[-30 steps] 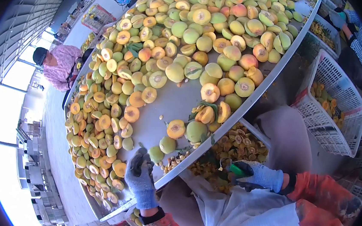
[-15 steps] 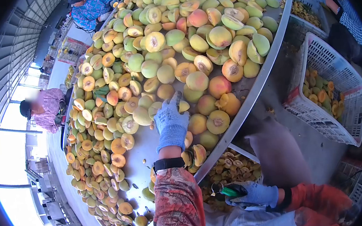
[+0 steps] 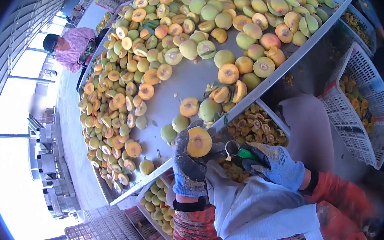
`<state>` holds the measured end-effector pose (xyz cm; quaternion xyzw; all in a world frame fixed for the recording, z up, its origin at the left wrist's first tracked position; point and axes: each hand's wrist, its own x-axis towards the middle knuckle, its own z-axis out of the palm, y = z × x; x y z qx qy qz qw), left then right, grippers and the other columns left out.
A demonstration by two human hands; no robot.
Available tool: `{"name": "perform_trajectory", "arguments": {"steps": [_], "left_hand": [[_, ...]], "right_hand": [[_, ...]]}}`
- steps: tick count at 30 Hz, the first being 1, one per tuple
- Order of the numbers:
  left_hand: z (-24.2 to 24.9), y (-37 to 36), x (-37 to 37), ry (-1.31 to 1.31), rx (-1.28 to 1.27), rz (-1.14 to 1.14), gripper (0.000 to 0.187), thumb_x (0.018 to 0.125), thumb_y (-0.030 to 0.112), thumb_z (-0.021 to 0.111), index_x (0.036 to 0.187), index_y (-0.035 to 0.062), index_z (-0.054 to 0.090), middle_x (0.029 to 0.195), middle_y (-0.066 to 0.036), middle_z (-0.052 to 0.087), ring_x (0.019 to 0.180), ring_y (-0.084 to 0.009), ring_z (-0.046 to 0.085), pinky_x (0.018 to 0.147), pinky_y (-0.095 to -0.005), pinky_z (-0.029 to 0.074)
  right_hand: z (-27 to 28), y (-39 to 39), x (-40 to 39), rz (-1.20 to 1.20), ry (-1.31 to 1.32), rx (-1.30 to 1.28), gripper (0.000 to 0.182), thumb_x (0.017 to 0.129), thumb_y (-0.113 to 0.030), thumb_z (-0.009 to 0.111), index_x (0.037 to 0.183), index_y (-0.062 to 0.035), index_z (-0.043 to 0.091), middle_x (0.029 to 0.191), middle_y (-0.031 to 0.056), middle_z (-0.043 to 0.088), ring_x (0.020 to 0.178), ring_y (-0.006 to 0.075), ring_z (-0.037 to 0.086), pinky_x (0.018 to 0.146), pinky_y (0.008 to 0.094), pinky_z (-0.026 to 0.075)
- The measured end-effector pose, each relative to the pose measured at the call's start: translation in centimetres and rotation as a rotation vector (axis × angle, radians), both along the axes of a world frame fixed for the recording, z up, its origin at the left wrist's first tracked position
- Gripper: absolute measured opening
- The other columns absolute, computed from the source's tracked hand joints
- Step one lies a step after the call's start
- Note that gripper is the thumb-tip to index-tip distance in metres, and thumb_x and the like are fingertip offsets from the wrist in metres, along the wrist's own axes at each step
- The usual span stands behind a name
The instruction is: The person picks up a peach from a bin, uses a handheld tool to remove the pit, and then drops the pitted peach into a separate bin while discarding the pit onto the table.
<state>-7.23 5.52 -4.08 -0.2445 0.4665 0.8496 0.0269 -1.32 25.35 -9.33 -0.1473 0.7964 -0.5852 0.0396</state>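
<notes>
My left hand (image 3: pixel 188 173), in a blue knit glove with a dark coated palm, grips a peach half (image 3: pixel 199 142) with its orange cut face turned up. It is just past the near rim of the metal table. My right hand (image 3: pixel 278 163), gloved alike, is closed around a green-handled pitting knife (image 3: pixel 246 153). The knife's round metal loop points left towards the peach half, a small gap apart, and a pale scrap hangs near it. On the table by the left hand lie a green peach (image 3: pixel 210 110) and another cut half (image 3: pixel 189 106).
Cut peaches (image 3: pixel 191 10) are heaped over the metal table (image 3: pixel 167 94), which has a raised rim. Below it sit scraps (image 3: pixel 256 125) and a crate of peaches (image 3: pixel 155 201). A white crate (image 3: pixel 367 91) stands right, an empty-looking crate (image 3: pixel 106 235) lower left. Another person (image 3: pixel 74 48) is across the table.
My left hand has come back from the pile to my front and now holds a peach half. My right hand has risen beside it with the pitting knife. The view has shifted.
</notes>
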Motion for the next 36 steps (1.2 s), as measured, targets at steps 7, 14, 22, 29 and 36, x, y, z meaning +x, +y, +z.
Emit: {"name": "perform_trajectory", "arguments": {"steps": [7, 14, 22, 29, 36], "left_hand": [[0.2, -2.2, 7.1, 0.176, -0.152, -0.094, 0.035, 0.092, 0.022, 0.045, 0.115, -0.0034, 0.051, 0.105, -0.010, 0.058, 0.091, -0.0197, 0.059, 0.078, -0.0314, 0.049], [1.5, -4.0, 10.4, 0.303, -0.599, 0.023, 0.029, 0.091, 0.020, 0.048, 0.104, -0.0039, 0.059, 0.097, -0.008, 0.062, 0.086, -0.0132, 0.056, 0.079, -0.0255, 0.044], [1.3, -4.3, 11.8, 0.269, -0.627, 0.131, 0.039, 0.068, 0.011, 0.064, 0.104, -0.0019, 0.055, 0.096, -0.016, 0.060, 0.086, -0.0292, 0.059, 0.072, -0.0319, 0.049], [3.6, -4.2, 11.0, 0.322, -0.670, -0.053, 0.029, 0.091, 0.020, 0.048, 0.100, -0.0039, 0.061, 0.093, -0.008, 0.063, 0.084, -0.0124, 0.057, 0.076, -0.0252, 0.045], [4.0, -3.4, 11.2, 0.113, -0.339, -0.023, 0.027, 0.089, 0.019, 0.050, 0.100, -0.0037, 0.060, 0.094, -0.009, 0.062, 0.088, -0.0144, 0.056, 0.079, -0.0264, 0.045]], "right_hand": [[3.9, -5.2, 1.9, 0.155, 0.082, 0.259, 0.037, 0.077, -0.024, 0.066, 0.105, -0.0023, 0.053, 0.079, 0.0170, 0.061, 0.069, 0.0346, 0.061, 0.059, 0.0390, 0.048], [4.8, -7.9, 4.0, 0.224, 0.198, 0.408, 0.033, 0.079, -0.024, 0.064, 0.102, -0.0033, 0.052, 0.070, 0.0159, 0.059, 0.060, 0.0322, 0.059, 0.051, 0.0381, 0.045], [6.5, -8.4, 4.3, 0.465, -1.045, -0.223, 0.032, 0.080, -0.033, 0.062, 0.098, -0.0086, 0.052, 0.073, 0.0154, 0.059, 0.057, 0.0336, 0.059, 0.049, 0.0404, 0.047], [5.6, -8.2, 3.9, 0.225, 0.202, 0.241, 0.028, 0.078, -0.034, 0.064, 0.091, -0.0101, 0.054, 0.062, 0.0123, 0.058, 0.052, 0.0311, 0.058, 0.046, 0.0389, 0.046], [5.2, -7.3, 4.3, 0.236, 0.255, 0.263, 0.028, 0.079, -0.035, 0.062, 0.091, -0.0107, 0.055, 0.058, 0.0093, 0.056, 0.045, 0.0269, 0.055, 0.041, 0.0348, 0.043]]}}
